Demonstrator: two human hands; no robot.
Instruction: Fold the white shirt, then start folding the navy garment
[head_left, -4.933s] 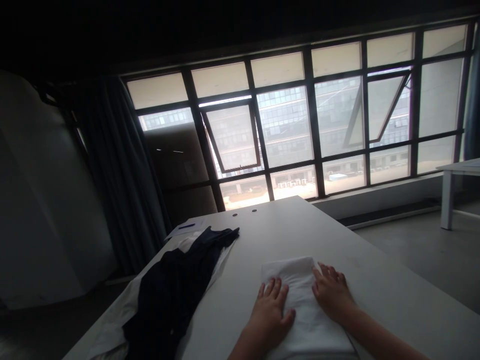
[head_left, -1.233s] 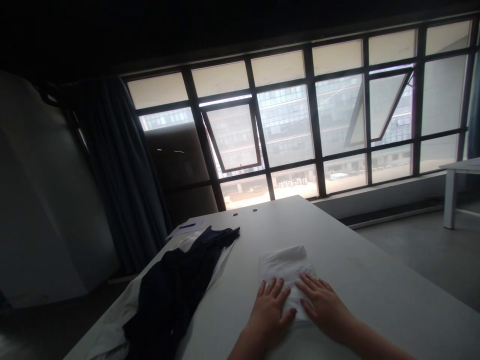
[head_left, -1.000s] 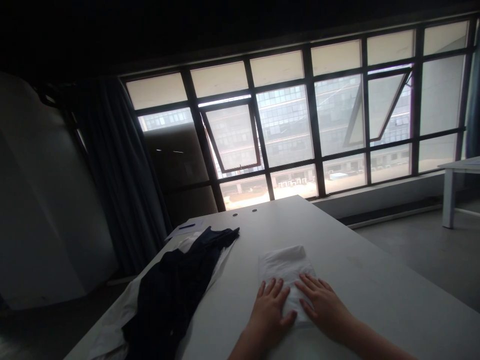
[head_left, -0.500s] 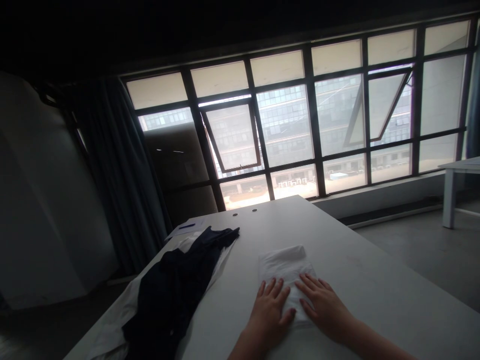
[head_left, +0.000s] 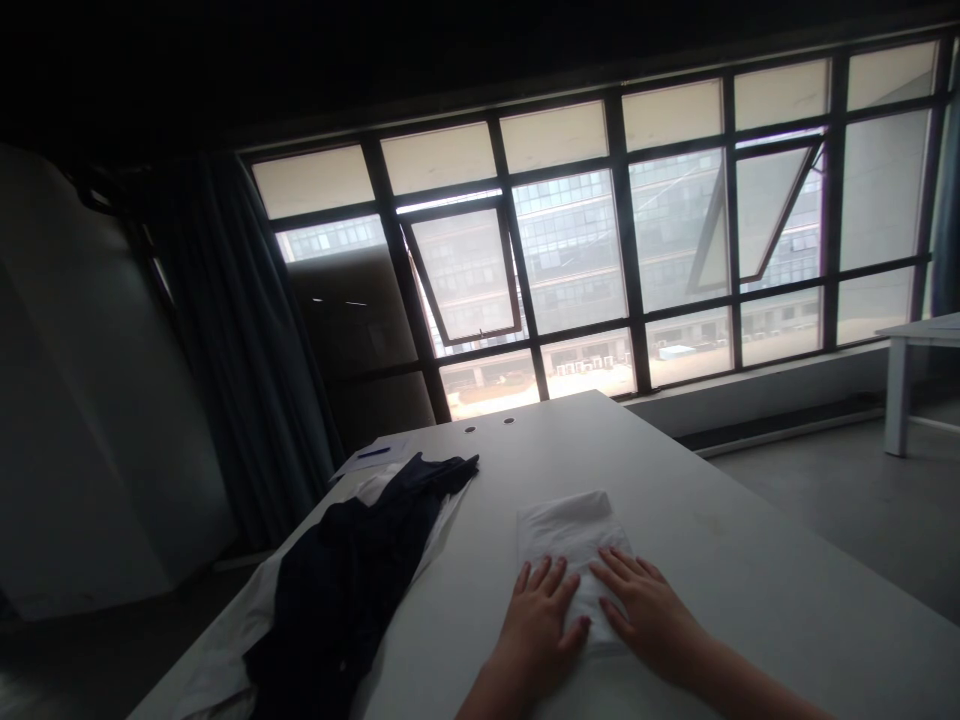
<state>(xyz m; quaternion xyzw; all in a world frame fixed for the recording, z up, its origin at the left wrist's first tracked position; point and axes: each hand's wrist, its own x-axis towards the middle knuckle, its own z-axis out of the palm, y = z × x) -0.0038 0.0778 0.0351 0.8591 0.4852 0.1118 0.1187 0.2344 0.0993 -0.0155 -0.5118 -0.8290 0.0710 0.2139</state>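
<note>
A folded white cloth point(head_left: 574, 522), perhaps a garment, lies flat on the white table point(head_left: 675, 530). My left hand point(head_left: 541, 618) rests palm down on its near left part, fingers stretched out. On the near right part lies my right hand point(head_left: 649, 610), also flat with fingers spread. The thumbs point toward each other with a strip of the cloth showing between them. Parts of the cloth's near half are hidden under both hands.
To the left lies a heap of dark navy clothing point(head_left: 345, 560) over white fabric point(head_left: 225, 650). Beyond it are paper sheets with a pen point(head_left: 373, 453). Two round holes mark the table's far end. Windows point(head_left: 570, 250) stand behind; another white table point(head_left: 900, 380) is at right.
</note>
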